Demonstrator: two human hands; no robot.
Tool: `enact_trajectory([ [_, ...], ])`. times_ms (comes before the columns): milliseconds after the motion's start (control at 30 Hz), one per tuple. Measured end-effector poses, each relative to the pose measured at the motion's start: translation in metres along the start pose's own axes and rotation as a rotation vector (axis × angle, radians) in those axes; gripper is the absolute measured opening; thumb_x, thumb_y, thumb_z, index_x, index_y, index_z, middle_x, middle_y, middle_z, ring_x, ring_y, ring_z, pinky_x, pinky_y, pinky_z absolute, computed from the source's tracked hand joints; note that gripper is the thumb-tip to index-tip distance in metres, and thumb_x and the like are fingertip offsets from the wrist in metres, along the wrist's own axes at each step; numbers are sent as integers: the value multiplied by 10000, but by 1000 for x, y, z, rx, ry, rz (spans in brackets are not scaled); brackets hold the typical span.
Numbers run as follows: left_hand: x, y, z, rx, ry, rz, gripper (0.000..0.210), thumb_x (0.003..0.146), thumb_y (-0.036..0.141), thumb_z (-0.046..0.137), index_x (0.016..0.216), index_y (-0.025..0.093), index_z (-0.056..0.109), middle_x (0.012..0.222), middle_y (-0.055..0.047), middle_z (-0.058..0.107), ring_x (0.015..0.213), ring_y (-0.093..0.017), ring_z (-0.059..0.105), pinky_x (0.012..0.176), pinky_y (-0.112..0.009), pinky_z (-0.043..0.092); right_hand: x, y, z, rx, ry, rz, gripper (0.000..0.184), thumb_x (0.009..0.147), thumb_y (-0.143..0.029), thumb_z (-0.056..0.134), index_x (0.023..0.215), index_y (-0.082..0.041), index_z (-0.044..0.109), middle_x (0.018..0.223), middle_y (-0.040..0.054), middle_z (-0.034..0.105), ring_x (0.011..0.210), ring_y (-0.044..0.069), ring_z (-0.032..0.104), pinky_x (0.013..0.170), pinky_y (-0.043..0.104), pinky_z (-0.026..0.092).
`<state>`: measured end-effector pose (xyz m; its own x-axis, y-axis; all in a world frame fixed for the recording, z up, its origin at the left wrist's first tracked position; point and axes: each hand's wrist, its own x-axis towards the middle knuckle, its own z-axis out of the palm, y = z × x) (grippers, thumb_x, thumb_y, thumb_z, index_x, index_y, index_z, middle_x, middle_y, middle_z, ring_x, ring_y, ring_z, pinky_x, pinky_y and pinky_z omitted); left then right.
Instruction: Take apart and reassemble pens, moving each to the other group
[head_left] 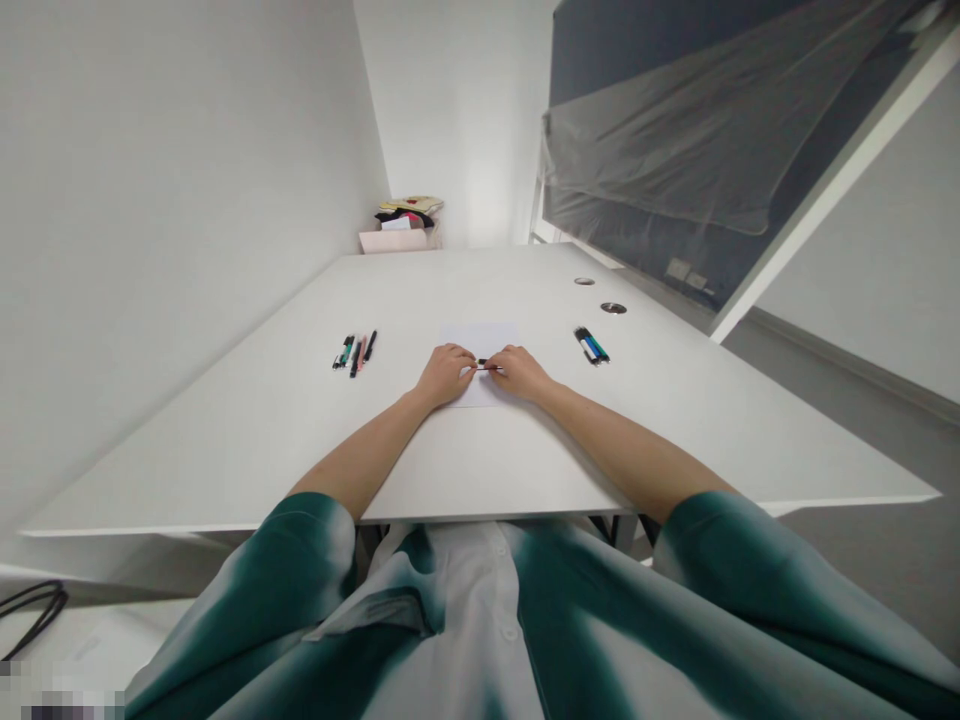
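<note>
A white sheet of paper (480,392) lies on the table in front of me. Over it my left hand (447,374) and my right hand (520,373) face each other, fingertips nearly meeting. Between them runs a thin dark rod (490,368), like a slim pen part; its exact kind is too small to tell. Both hands are closed in a pinch, one at each end of it. Just behind the rod, a small black piece (482,361) shows between the fingertips, and I cannot tell whether it is held or lying on the paper.
Left of the paper lie several pens (358,356), black, green and pinkish. To the right is a group of pens (592,345) in black, blue, white and green. Two round grommets (613,308) sit in the white tabletop (480,470). A filled box (394,241) stands at the far end.
</note>
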<state>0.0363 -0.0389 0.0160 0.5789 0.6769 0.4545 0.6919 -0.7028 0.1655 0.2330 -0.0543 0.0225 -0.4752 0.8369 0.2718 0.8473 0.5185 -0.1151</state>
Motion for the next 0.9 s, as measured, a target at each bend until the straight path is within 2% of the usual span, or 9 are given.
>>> enact_trajectory([
  [100,0,-3,-1,-11,39,-34,267,891,215,497,978,206,749,1093,-72,732,1115,-247,588,1028,-444,417,0,1,0,8,3,17,275,914,-180,535,1078,-200,755,1033,72,761,1014,218,621,882,301,404],
  [233,-1,-11,-2,19,75,-152,304,824,169,522,1035,211,737,1157,-72,703,1156,-263,564,1041,-452,414,0,5,0,28,20,32,281,916,-182,536,1084,-205,759,1036,72,761,1006,218,624,880,304,412],
  [433,-4,-17,-3,138,-71,-304,294,812,263,581,1036,193,758,1105,-118,693,1083,-309,589,963,-451,459,-1,7,-1,25,23,41,280,917,-178,540,1089,-200,760,1046,74,762,1016,223,627,887,306,417],
  [600,-3,-17,-5,169,-145,-306,288,881,262,513,1014,197,760,1013,-106,721,1022,-279,627,931,-417,468,-1,7,-1,14,19,51,275,922,-182,538,1079,-196,763,1041,73,763,1008,224,632,894,311,422],
  [900,-1,-16,-1,-96,-66,-211,236,853,233,563,1007,190,736,995,-60,754,956,-221,671,963,-371,491,-2,6,-1,20,29,52,282,919,-183,541,1091,-203,763,1032,70,764,1005,218,632,893,301,415],
])
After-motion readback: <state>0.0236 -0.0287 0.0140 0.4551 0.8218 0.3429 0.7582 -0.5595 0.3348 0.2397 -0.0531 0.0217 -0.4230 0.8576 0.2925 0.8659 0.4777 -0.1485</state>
